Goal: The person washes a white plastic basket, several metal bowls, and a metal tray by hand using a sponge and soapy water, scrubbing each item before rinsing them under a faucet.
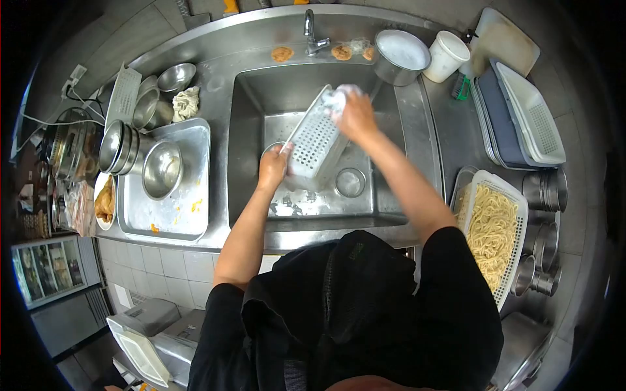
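Note:
Over the steel sink (251,98) a white perforated plastic basket (312,146) is held tilted. My left hand (272,166) grips its lower left edge. My right hand (355,116), slightly blurred, is closed on a whitish, sudsy scrubbing pad (341,96) pressed at the basket's far upper end. Behind the left hand, part of a round metal rim shows in the basin. The round drain (350,182) sits in the sink floor below the basket, with wet suds around it.
A faucet (312,32) stands at the back rim beside a pot of foamy water (403,55) and a white bucket (447,55). Noodles (490,234) fill a basket at right. At left, a metal tray (130,218) carries steel bowls (162,169); a crumpled cloth (186,104) lies behind it.

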Demonstrator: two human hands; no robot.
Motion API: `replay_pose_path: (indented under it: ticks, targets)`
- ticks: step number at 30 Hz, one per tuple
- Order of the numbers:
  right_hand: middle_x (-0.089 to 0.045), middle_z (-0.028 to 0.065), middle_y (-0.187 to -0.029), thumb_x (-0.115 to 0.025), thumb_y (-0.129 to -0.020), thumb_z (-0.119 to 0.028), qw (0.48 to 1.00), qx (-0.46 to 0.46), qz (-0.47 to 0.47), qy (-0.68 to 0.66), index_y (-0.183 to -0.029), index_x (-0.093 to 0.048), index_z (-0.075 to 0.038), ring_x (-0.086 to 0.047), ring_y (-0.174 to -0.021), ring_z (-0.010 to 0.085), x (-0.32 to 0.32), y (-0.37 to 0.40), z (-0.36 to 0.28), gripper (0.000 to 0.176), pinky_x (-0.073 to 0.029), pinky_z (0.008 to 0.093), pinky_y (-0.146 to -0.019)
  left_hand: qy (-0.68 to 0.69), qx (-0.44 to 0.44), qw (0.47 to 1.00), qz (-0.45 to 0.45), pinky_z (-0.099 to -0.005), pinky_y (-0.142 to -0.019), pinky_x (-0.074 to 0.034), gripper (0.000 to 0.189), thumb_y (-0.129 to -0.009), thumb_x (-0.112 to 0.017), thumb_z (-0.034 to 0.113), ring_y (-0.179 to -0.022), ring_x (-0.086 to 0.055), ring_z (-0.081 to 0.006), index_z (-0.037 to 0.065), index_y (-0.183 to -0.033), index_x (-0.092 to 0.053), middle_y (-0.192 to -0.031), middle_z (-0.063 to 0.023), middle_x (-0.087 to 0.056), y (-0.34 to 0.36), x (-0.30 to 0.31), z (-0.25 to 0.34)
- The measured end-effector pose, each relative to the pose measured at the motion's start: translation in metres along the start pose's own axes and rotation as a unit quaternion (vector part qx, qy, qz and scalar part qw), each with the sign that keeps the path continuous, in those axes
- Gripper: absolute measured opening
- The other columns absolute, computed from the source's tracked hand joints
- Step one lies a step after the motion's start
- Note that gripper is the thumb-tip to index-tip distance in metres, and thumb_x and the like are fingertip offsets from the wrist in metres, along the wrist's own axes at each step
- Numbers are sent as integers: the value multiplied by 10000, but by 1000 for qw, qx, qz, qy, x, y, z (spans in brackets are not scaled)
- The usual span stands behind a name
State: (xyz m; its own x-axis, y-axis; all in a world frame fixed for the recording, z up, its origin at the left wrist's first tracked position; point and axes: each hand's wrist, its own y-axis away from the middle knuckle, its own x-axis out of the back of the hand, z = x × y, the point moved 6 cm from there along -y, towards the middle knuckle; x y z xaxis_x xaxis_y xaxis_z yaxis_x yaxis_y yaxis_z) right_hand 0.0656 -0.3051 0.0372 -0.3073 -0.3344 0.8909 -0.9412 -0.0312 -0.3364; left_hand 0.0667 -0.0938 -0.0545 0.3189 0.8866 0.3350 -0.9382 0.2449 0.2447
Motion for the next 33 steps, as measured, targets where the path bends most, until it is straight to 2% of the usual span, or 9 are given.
replay_pose_path:
  ticks: [6, 10, 13, 15, 17, 24, 28, 31, 33]
  targets:
    - [-561, 165, -1122, -582, -793, -227, 983, 123, 34, -133, -1102, -571, -90, -509, -1054, 347, -78, 79, -67, 337, -381, 439, -957, 54, 83, 995, 20, -270, -509, -421, 320, -902, -533, 286, -541, -526, -111, -18, -887, -632, -679, -39, -606, -6, -5, -28]
    - [-568, 182, -1129, -565, -799, -229, 955, -234, -152, -102, -1114, -563, -63, -532, -1053, 332, -74, 35, 30, 355, -430, 407, -897, 68, 48, 996, 22, -289, -557, -431, 356, -895, -539, 317, -587, -537, -116, -27, -887, -631, -677, -57, -614, 19, 1, -22]
    - [-598, 180, -1068, -584, -786, -210, 994, -103, 22, -1, -1125, -555, -51, -575, -965, 343, -57, 15, 36, 375, -467, 410, -834, 21, 2, 1000, 23, -296, -543, -430, 368, -895, -535, 329, -564, -543, -115, -27, -877, -628, -653, -73, -608, 18, 1, -16]
    - [-560, 187, -1138, -595, -767, -167, 943, -240, -207, -99, -1158, -549, -73, -527, -1062, 337, -112, 48, 7, 404, -430, 417, -898, -28, 60, 997, 48, -306, -531, -432, 366, -892, -536, 336, -524, -539, -130, -17, -880, -630, -621, -71, -597, 10, 5, -16]
    - [-532, 198, -1162, -599, -752, -137, 978, 56, 24, -199, -1172, -536, -87, -498, -1087, 347, -76, 82, -81, 427, -413, 442, -905, -7, 56, 997, 61, -317, -521, -436, 360, -889, -538, 331, -489, -537, -150, -16, -901, -633, -601, -59, -595, 11, 12, -8]
    - [-530, 202, -1178, -611, -806, -252, 970, -135, -29, -200, -1257, -466, -74, -531, -1064, 352, -53, 13, 26, 506, -429, 370, -901, 85, 19, 996, -3, -236, -608, -409, 324, -868, -583, 293, -659, -528, -94, -28, -883, -627, -732, -26, -613, 44, 54, -20]
    - [-564, 21, -1089, -621, -851, -286, 687, -210, -83, -690, -1203, -516, -69, -533, -988, 129, -58, -2, 55, 427, -425, 283, -856, 250, 28, 967, -29, -204, -604, -411, 223, -878, -586, 233, -671, -531, -56, 17, -832, -616, -735, -13, -609, 57, 83, -28]
    - [-595, 16, -1015, -629, -846, -274, 794, -182, -42, -579, -1155, -539, -56, -547, -930, 123, -57, -10, 51, 389, -434, 264, -811, 257, 56, 964, -28, -197, -602, -411, 225, -883, -587, 242, -669, -526, -46, 21, -861, -618, -752, -4, -613, 53, 83, -45]
    - [-639, 89, -898, -647, -822, -359, 869, -151, -2, -470, -1077, -591, -82, -596, -829, 158, -40, -14, 32, 381, -466, 287, -744, -31, 32, 999, -21, -259, -630, -435, 349, -875, -584, 351, -662, -531, -92, 5, -869, -622, -751, -18, -620, 49, 77, -31]
